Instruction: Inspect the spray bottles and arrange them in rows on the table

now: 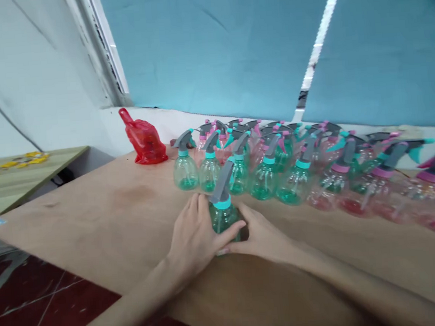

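Observation:
A green see-through spray bottle (221, 214) with a grey spray head and turquoise collar stands upright between my two hands. My left hand (194, 230) wraps round its left side, with the thumb across the front. From the right, my right hand (258, 230) closes on the same bottle, its thumb near the left one. The bottle's lower part is mostly hidden by my fingers. Just behind it is a front row of similar green spray bottles (264, 182), with pink spray bottles (342, 186) farther right.
The bottles stand on a brown wooden table (132, 225), whose edge runs along the left. A red plastic bag (145, 141) sits at the back left. Yellow pieces (25, 160) lie on another table (1, 192). Behind is a blue covering (212, 48).

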`<state>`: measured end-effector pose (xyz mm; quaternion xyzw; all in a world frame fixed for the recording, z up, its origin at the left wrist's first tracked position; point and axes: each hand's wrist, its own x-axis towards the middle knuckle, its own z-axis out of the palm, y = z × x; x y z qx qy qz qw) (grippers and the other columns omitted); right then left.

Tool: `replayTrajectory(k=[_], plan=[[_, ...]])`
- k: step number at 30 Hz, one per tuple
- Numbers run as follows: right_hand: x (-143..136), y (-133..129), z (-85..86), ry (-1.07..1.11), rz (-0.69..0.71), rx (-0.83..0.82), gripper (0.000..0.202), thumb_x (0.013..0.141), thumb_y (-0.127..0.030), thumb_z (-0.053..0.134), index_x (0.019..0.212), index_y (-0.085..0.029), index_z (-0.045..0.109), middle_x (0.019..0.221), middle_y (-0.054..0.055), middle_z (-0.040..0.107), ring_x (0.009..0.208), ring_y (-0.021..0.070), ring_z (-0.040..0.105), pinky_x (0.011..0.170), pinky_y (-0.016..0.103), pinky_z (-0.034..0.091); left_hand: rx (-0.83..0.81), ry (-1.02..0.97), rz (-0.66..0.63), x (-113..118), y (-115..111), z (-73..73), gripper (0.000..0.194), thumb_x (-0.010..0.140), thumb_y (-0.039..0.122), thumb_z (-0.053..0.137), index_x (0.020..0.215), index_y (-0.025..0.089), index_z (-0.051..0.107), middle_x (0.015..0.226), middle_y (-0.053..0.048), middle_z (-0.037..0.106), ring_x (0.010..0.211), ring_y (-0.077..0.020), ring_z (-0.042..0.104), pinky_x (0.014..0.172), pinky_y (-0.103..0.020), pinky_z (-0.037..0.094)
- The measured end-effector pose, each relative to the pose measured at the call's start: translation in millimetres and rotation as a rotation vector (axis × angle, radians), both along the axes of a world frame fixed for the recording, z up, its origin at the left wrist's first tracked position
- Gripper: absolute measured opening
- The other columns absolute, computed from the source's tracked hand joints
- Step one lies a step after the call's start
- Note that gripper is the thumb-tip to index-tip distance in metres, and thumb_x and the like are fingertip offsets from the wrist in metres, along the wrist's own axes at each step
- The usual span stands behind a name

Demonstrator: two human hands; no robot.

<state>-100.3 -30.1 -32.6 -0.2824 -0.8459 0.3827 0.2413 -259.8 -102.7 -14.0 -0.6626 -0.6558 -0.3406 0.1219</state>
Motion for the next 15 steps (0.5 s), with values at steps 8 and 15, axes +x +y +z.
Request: replayTrajectory(k=[8,15], plan=[[69,-11,1.1,0.045,-0.149,-0.063,0.073,0.063,-0.047,0.08,0.123,-0.025,0.045,0.116,0.007,0.06,0.105,0.0274,0.056,0.081,0.043,0.05,-0.182,-0.023,-0.191,61,17,8.2,0.055,0.074,0.067,0.058,0.095,0.017,0.052,0.095,-0.011,0.058,0.09,-0.0319,0.058,0.076,-0.048,0.049],[114,-7,-3.2,0.067,-0.186,-0.029,0.078,0.061,-0.053,0.079,0.126,-0.026,0.044,0.121,0.007,0.057,0.112,0.0295,0.053,0.088,0.047,0.046,-0.385,-0.305,-0.456,93,30,25.8,0.048,0.082,0.052,0.061,0.118,0.023,0.046,0.116,-0.008,0.056,0.109,-0.0277,0.053,0.091,-0.047,0.044]])
